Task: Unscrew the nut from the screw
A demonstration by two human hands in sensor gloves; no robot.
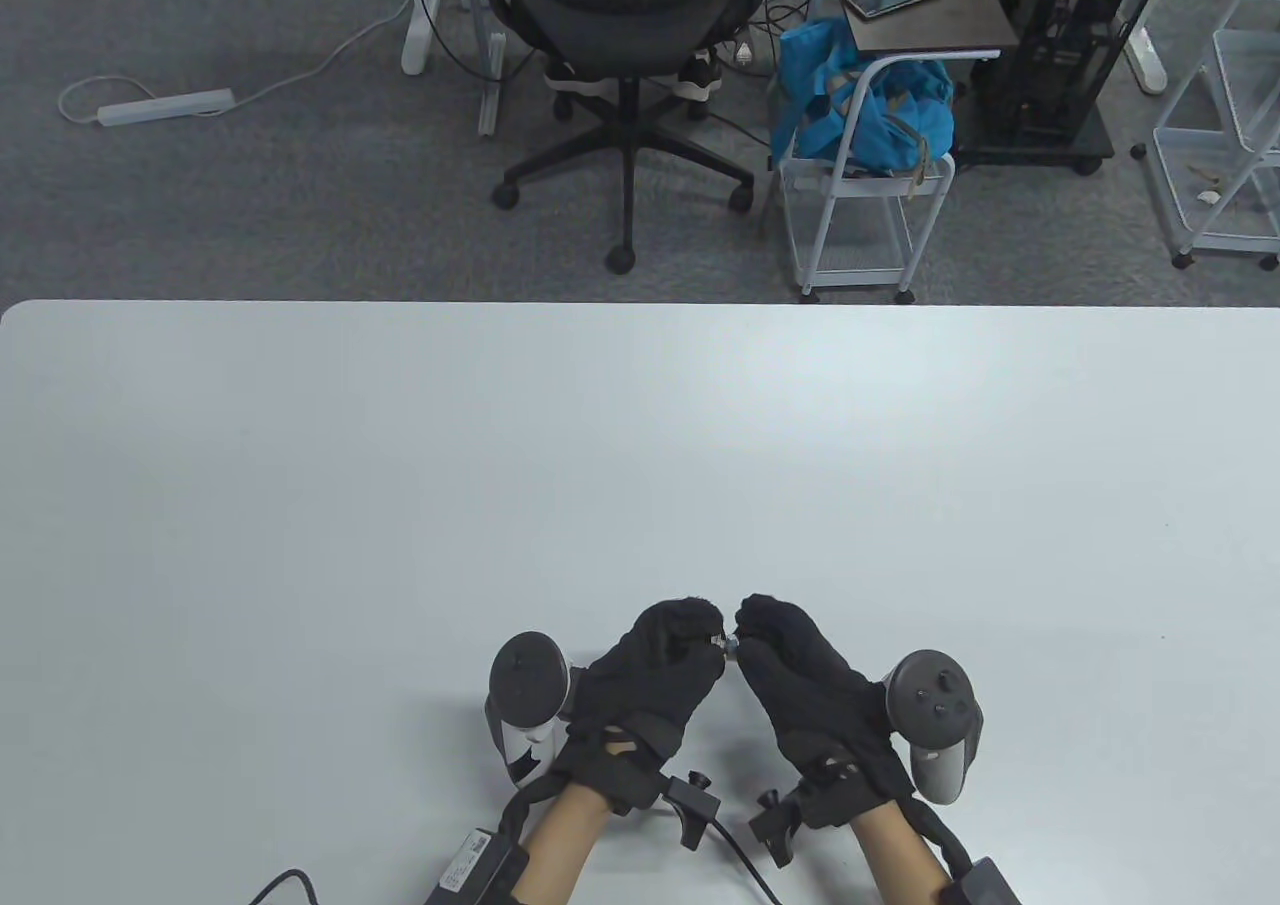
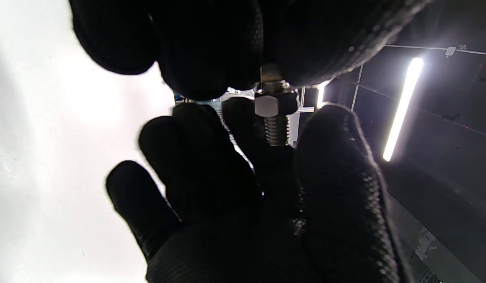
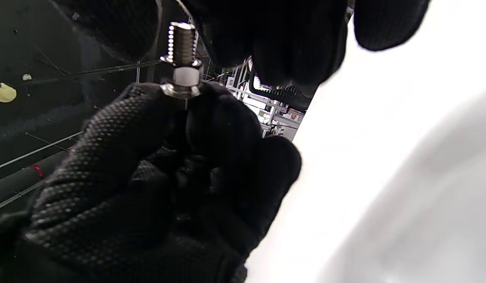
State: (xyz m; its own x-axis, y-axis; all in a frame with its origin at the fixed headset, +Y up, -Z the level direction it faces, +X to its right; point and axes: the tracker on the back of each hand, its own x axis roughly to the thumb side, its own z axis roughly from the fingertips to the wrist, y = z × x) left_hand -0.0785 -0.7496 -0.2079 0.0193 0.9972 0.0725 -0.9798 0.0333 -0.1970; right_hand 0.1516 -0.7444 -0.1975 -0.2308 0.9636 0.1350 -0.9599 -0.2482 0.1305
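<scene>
The nut [image 2: 275, 103] sat threaded on the screw [image 2: 277, 129], held between both hands above the near edge of the table [image 1: 300, 465]. The left hand [image 1: 650, 680] pinched the screw's head end; the right hand [image 1: 800, 685] closed on its thread end. Small, rigid, slick steel: best gripped on the nut's flats.

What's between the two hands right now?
The screw with its nut still threaded on, spanning left hand and right hand; clearest in both wrist views.
</scene>
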